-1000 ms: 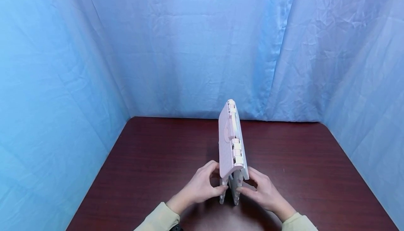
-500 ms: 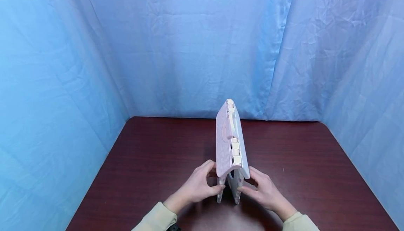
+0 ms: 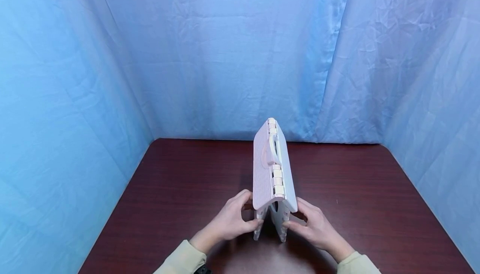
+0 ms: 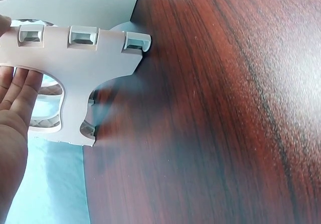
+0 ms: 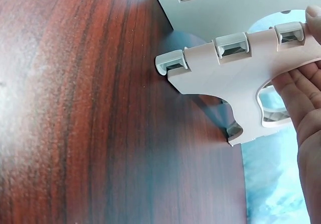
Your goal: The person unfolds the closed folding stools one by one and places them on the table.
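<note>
A pale pink and white plastic folding stool (image 3: pixel 264 174) stands half folded on the table, its ribbed top peaked along the hinge and a carry handle at the ridge. On its left side, my left hand (image 3: pixel 231 220) grips a leg panel, thumb on the near edge and fingers in the cut-out, as the left wrist view shows on the panel (image 4: pixel 75 58). My right hand (image 3: pixel 316 228) holds the opposite leg panel (image 5: pixel 246 78) the same way, fingers through its opening. Between the two panels a narrow gap widens toward the table.
The dark red wood-grain table (image 3: pixel 180 182) extends around the stool on all sides. Blue curtains (image 3: pixel 225 57) hang behind it and along both sides. A dark band (image 3: pixel 202 269) shows at the left wrist below the sleeve.
My left hand has moved left with its leg panel, and the stool's two halves have spread farther apart. The handle's opening shows more now. My right hand has hardly moved.
</note>
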Motion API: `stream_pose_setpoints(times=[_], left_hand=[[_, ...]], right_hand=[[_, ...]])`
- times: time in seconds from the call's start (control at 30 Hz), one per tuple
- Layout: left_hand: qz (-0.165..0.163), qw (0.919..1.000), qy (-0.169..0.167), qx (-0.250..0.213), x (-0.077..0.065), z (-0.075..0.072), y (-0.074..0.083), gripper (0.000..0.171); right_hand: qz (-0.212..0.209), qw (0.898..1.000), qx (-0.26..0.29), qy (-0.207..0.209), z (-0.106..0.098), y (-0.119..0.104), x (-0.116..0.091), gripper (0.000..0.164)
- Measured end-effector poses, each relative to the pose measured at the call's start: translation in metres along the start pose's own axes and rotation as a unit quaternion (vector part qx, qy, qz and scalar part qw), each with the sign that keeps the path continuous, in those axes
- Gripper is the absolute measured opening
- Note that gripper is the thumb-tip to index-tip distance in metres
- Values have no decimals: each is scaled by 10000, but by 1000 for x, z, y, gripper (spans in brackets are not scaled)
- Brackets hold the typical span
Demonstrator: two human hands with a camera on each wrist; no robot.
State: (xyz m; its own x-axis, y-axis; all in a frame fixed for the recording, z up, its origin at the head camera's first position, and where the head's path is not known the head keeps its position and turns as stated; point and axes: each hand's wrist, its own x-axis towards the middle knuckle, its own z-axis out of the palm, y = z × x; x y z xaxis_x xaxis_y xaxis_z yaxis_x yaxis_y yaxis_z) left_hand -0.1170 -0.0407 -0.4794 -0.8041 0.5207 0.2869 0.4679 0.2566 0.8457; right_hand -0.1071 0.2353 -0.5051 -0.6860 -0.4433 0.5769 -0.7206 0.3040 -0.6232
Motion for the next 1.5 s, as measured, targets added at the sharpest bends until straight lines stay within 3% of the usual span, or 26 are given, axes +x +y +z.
stream_pose_setpoints(times=[0.63,0.97,1.27,1.5], left_hand=[[271,9984,85,491,-4,-7,-4,45],[401,9986,58,343,-7,-11,-8,44],[414,9977,82,535,-9,-15,-10,44],[505,9967,66,632,-11,-18,-13,45]], right_hand=[[-63,9999,-146,19,-2,3,-3,58],[79,9996,-253,-28,-5,-2,-3,57],[17,10000,-60,13,-5,1,-4,58],[46,9998,-202,-20,-7,2,-4,57]])
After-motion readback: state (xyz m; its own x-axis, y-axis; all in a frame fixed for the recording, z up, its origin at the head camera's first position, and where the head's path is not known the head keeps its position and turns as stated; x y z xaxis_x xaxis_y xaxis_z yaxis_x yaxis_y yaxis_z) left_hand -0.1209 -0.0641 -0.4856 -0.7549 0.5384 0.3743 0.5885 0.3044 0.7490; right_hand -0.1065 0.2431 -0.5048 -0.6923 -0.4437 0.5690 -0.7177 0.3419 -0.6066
